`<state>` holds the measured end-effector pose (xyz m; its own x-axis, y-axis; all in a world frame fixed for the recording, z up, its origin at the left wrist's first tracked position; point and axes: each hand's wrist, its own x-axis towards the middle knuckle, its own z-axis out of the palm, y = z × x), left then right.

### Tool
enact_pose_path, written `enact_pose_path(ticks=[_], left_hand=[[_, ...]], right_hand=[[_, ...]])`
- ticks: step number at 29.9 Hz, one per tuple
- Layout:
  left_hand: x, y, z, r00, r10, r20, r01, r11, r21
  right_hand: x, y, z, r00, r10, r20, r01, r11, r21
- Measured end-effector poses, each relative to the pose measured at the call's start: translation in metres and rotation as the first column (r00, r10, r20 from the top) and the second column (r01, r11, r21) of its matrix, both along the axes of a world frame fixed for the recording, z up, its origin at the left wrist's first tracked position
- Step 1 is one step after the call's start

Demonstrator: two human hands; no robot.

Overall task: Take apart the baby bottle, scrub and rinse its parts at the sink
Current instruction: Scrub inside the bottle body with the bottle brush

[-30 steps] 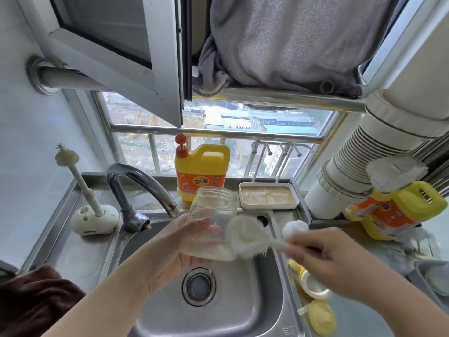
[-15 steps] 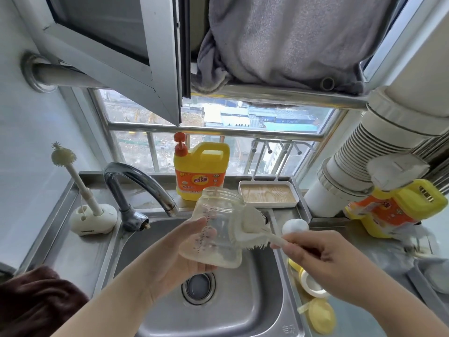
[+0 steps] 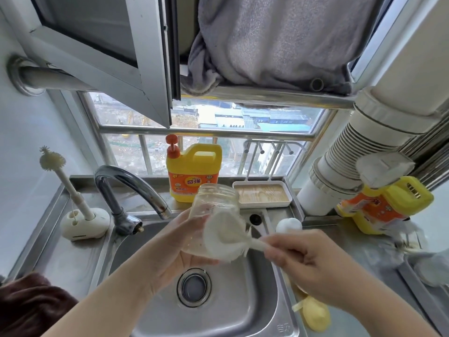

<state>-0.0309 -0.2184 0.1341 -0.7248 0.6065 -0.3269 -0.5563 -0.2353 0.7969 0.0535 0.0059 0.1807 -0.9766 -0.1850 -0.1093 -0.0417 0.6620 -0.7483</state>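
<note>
Both hands are busy at frame centre above the sink [image 3: 243, 310]: your left hand [image 3: 178, 249] cups the clear bottle [image 3: 213, 203], light, rigid, probably slippery when wet, so grip mid-body, while your right hand [image 3: 308, 261] pinches the brush [image 3: 226, 239] handle.

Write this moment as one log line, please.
step: scrubbing outside of bottle | left hand: holds bottle over sink | right hand: grips brush | tap: no water seen

bottle [image 3: 213, 210]: clear, faint markings
brush [image 3: 226, 242]: cream white
detergent jug [image 3: 194, 176]: yellow, orange label, red pump
sink [image 3: 255, 300]: silver steel
towel [image 3: 274, 40]: grey
</note>
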Motion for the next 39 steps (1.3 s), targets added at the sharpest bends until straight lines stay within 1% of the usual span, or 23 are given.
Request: enact_pose_path(ticks=[2,3,5,6,7,8,10,12,14,15,16,17,19,20,21,24,25,28,31,33,36,37,39], left_hand=[[0.001,-0.003,0.000,1.000,0.003,-0.011,-0.003,1.000,-0.009],[0.001,-0.004,-0.001,1.000,0.002,-0.016,-0.003,1.000,-0.019],[0.003,-0.005,-0.003,1.000,-0.010,-0.026,0.008,0.999,-0.045],[0.004,-0.004,-0.004,0.999,-0.014,-0.029,0.012,0.999,-0.052],[0.004,-0.002,-0.004,0.999,-0.018,-0.031,0.017,0.998,-0.053],[0.004,-0.001,-0.004,0.999,-0.021,-0.037,0.019,0.999,-0.051],[0.003,-0.002,-0.004,0.998,-0.018,-0.052,0.015,0.999,-0.043],[0.002,-0.007,-0.006,0.999,0.004,-0.035,-0.005,0.999,-0.038],[0.003,-0.007,-0.009,1.000,0.004,-0.027,-0.005,0.999,-0.050],[0.004,-0.005,-0.009,1.000,-0.001,-0.027,-0.001,0.999,-0.053],[0.004,-0.003,-0.010,1.000,-0.003,-0.028,0.002,0.999,-0.051],[0.004,-0.001,-0.010,1.000,-0.001,-0.030,-0.001,0.999,-0.048],[0.002,-0.002,-0.010,0.999,0.008,-0.043,-0.009,1.000,-0.028],[0.002,-0.004,-0.009,0.999,0.010,-0.043,-0.011,1.000,-0.015],[0.002,-0.005,-0.009,0.999,0.010,-0.042,-0.010,1.000,-0.006],[0.004,-0.002,-0.010,1.000,0.010,-0.013,-0.010,1.000,0.014],[0.004,-0.001,-0.010,1.000,0.016,0.008,-0.016,1.000,0.027],[0.000,-0.003,-0.009,0.999,0.025,0.044,-0.028,0.998,0.062],[-0.004,-0.011,-0.010,0.998,0.053,0.046,-0.056,0.997,0.058],[-0.003,-0.012,-0.011,0.999,0.035,0.033,-0.037,0.998,0.055],[-0.001,-0.004,-0.010,0.999,0.005,0.054,-0.009,0.998,0.065],[-0.001,-0.002,-0.010,0.997,0.001,0.074,-0.006,0.997,0.075],[-0.001,0.001,-0.010,0.996,-0.018,0.086,0.010,0.996,0.089]], right_hand=[[0.004,0.001,0.003,0.995,0.056,0.078,-0.057,0.998,0.011],[0.004,0.006,0.005,0.998,0.020,0.065,-0.023,0.999,0.042],[-0.003,0.013,0.006,0.993,-0.113,-0.044,0.117,0.988,0.103],[-0.007,0.012,0.006,0.986,-0.140,-0.090,0.148,0.985,0.092],[-0.010,0.007,0.007,0.987,-0.121,-0.108,0.129,0.989,0.074],[-0.011,0.001,0.006,0.993,-0.078,-0.091,0.084,0.994,0.066],[-0.006,-0.004,0.008,0.999,0.002,0.035,-0.004,0.998,0.060],[-0.004,0.003,0.011,0.997,-0.006,0.079,-0.003,0.994,0.113],[-0.009,0.009,0.009,0.994,-0.101,-0.036,0.107,0.975,0.193],[-0.013,0.006,0.008,0.987,-0.130,-0.095,0.146,0.973,0.181],[-0.015,0.000,0.007,0.985,-0.120,-0.122,0.140,0.977,0.163],[-0.015,-0.007,0.007,0.992,-0.071,-0.107,0.087,0.984,0.156],[-0.008,-0.013,0.004,0.999,0.045,0.009,-0.046,0.987,0.155],[-0.004,-0.009,0.004,0.996,0.055,0.064,-0.064,0.987,0.148],[-0.002,-0.003,0.004,0.997,0.020,0.080,-0.031,0.989,0.145],[-0.009,0.006,0.001,0.985,-0.153,-0.077,0.163,0.976,0.146],[-0.012,0.003,0.002,0.980,-0.175,-0.099,0.186,0.976,0.114],[-0.009,-0.002,0.000,0.994,-0.102,-0.041,0.105,0.992,0.066],[0.003,0.009,-0.005,0.996,-0.063,0.069,0.056,0.994,0.095],[0.002,0.012,-0.006,0.994,-0.100,0.035,0.095,0.990,0.108],[-0.008,0.003,-0.003,0.976,-0.206,-0.066,0.207,0.978,0.016],[-0.010,-0.001,-0.001,0.978,-0.191,-0.081,0.192,0.981,0.004],[-0.007,-0.006,0.000,0.996,-0.081,-0.046,0.082,0.996,0.021]])
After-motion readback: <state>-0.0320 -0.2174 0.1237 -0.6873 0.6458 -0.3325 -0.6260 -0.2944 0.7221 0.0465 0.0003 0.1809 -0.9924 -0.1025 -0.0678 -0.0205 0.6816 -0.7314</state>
